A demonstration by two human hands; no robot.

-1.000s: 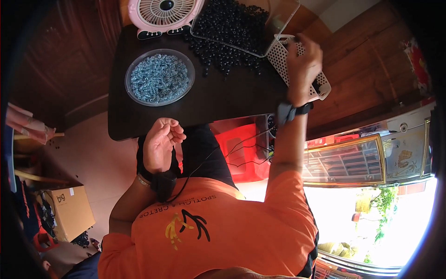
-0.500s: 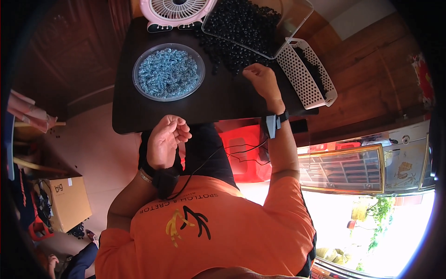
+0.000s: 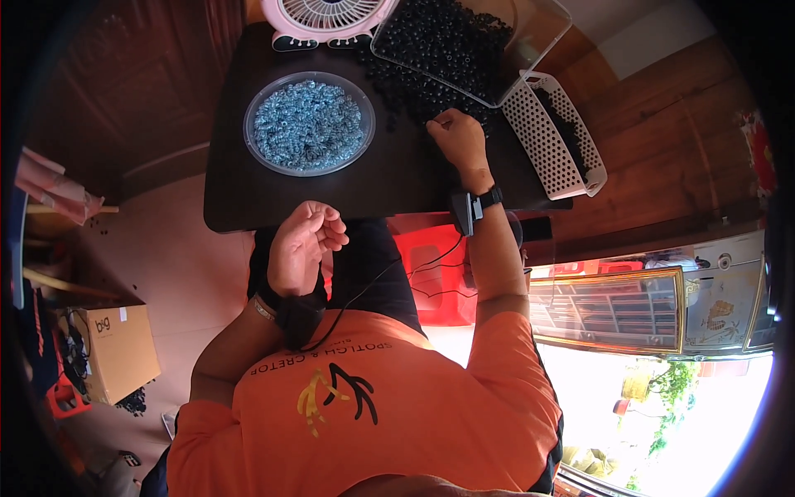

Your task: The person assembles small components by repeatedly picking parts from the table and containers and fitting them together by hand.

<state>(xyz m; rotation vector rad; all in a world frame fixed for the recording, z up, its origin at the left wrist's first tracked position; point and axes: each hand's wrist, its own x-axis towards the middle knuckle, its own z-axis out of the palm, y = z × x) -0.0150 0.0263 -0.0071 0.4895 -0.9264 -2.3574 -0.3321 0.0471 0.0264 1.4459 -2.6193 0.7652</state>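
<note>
My right hand [image 3: 462, 145] is at the near edge of a spread pile of small black round pieces [image 3: 443, 50] on the dark table. Its thumb and fingers are pinched together; what they hold is too small to make out. My left hand [image 3: 305, 248] is raised just off the table's near edge, palm turned up. The fingers curl in toward the thumb, and anything between them is hidden. Beyond it stands a round clear tub [image 3: 368, 137] filled with small light-blue pieces [image 3: 310, 124].
A clear bin [image 3: 556, 41] lies over the black pieces. To its right is a white perforated basket [image 3: 542, 141] with black pieces inside. A pink fan [image 3: 327, 21] stands at the back of the dark table [image 3: 331, 195]. Cables run across my lap by a red stool [image 3: 439, 282].
My right hand has shifted slightly left along the edge of the black pile, and its wrist has turned. The left hand keeps nearly the same pose. The whole view has shifted a little.
</note>
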